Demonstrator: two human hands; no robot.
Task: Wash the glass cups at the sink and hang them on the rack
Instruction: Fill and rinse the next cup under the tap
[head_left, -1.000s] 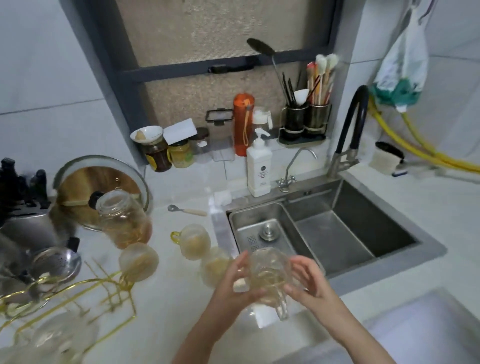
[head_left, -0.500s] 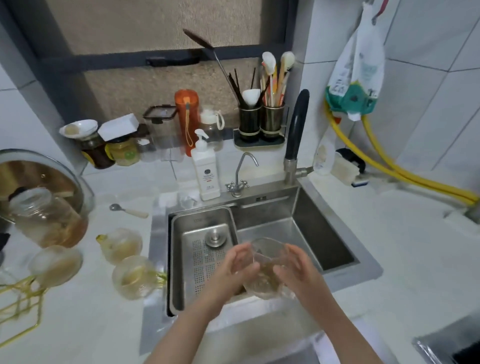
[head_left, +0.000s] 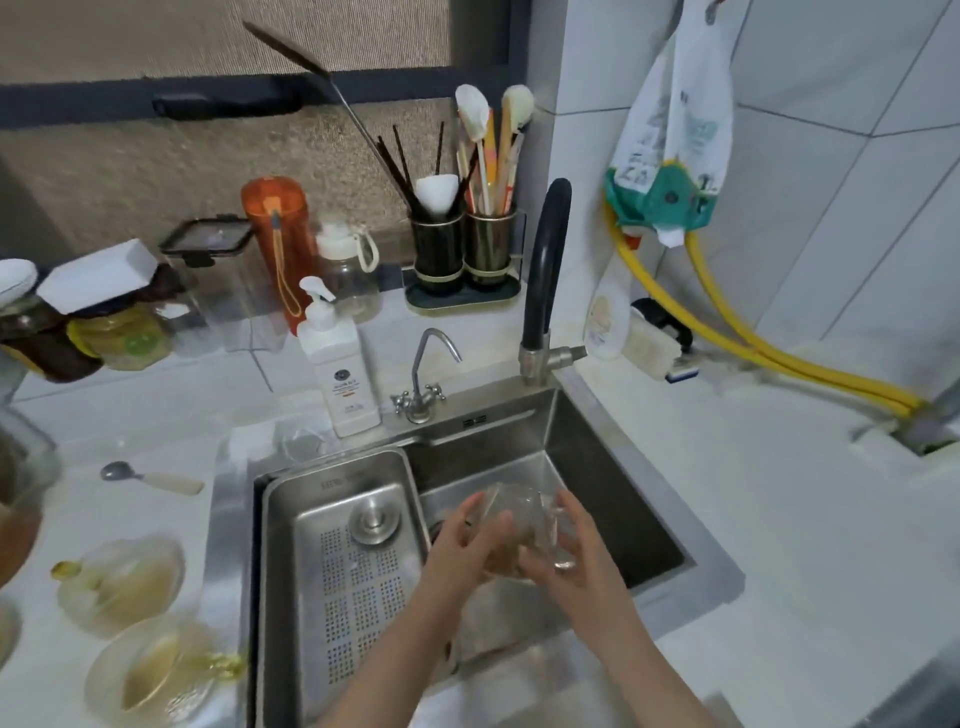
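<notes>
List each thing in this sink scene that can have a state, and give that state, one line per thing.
glass cup: held over the sink basin, brownish liquid inside
left hand: grips the cup
right hand: grips the cup
black tap: no water seen running
small tap: no water seen running
two cups on the counter: unwashed, brownish residue inside
soap bottle: upright
drain tray: set in the sink's left side

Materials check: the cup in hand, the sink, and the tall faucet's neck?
Cup: clear glass by the look; both hands show through it, amber tint low down.
Sink: brushed stainless steel, grey with soft reflections.
Tall faucet: matte black neck, probably rubber or a coated hose, on a metal base.
</notes>
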